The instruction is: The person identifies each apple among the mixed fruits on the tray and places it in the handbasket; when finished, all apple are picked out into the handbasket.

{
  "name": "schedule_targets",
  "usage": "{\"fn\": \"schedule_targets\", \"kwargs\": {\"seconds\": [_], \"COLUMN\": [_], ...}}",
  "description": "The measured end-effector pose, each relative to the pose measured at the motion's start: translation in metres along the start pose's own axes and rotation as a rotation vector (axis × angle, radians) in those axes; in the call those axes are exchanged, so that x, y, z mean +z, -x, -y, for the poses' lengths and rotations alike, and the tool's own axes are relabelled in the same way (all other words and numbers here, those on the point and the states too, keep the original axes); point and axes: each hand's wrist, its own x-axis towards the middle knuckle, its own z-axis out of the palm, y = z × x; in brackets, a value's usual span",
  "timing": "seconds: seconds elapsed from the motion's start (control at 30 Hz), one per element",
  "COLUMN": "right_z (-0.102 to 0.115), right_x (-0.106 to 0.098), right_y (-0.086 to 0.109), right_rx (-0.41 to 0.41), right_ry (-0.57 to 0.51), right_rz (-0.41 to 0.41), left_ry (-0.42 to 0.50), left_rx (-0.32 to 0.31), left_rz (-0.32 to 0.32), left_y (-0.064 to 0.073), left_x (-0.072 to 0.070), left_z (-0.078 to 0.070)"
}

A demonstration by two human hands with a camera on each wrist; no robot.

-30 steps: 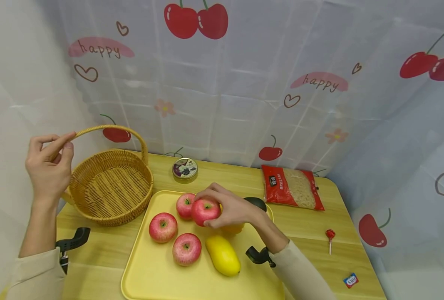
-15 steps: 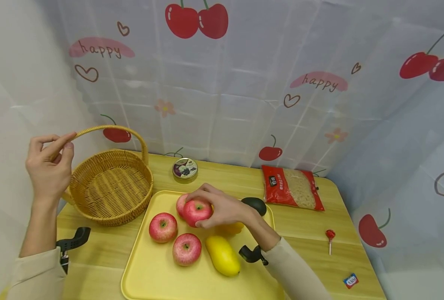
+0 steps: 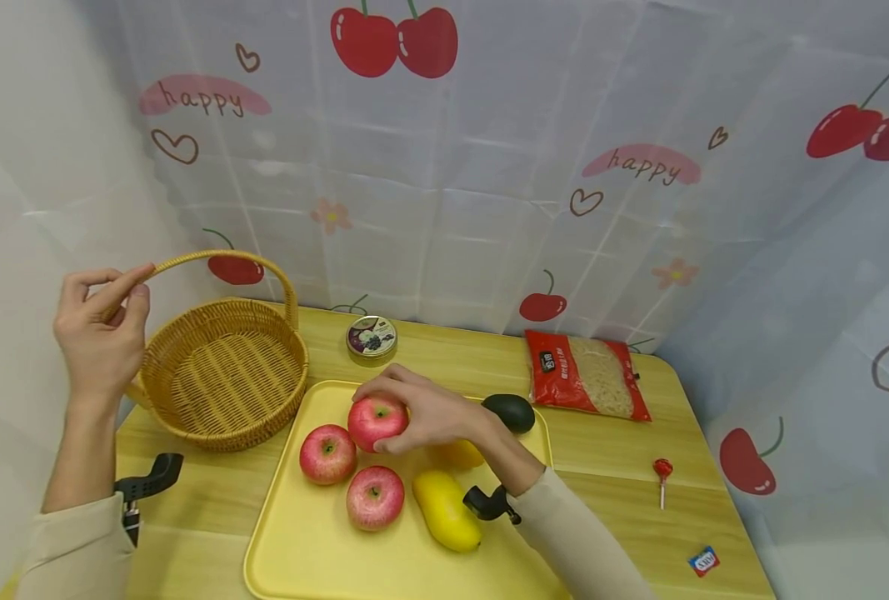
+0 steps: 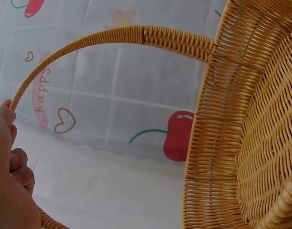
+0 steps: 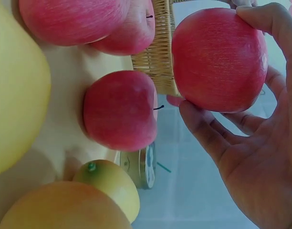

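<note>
Red apple [image 3: 377,422] held over the yellow tray [image 3: 324,558]

The right hand [image 3: 431,414] pinches it by its sides between thumb and curved fingers, above the tray's far left corner. It will probably handle as firm, fairly light and a little slippery, bruising if dropped; its widest sides, clear of the stem, look the best hold. The skin is glossy pinkish red, finely streaked, with a short stem in a greenish hollow. Three more apples [image 3: 327,454] and a yellow fruit [image 3: 447,510] lie below. At the far left corner of the desk [image 3: 601,500], the left hand [image 3: 102,333] grips the handle [image 3: 219,252] of a wicker basket [image 3: 227,440].
</note>
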Motion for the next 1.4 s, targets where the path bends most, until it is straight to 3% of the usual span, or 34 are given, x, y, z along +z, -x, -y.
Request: {"fn": "schedule_targets", "kwargs": {"seconds": [1.4], "right_z": [0.014], "right_x": [0.006], "right_y": [-0.043], "right_rx": [-0.042], "right_ry": [0.023], "right_rz": [0.021], "left_ry": [-0.020], "left_rx": [0.048], "left_rz": [-0.004], "left_y": [-0.005], "left_x": [0.000], "left_z": [0.001]}}
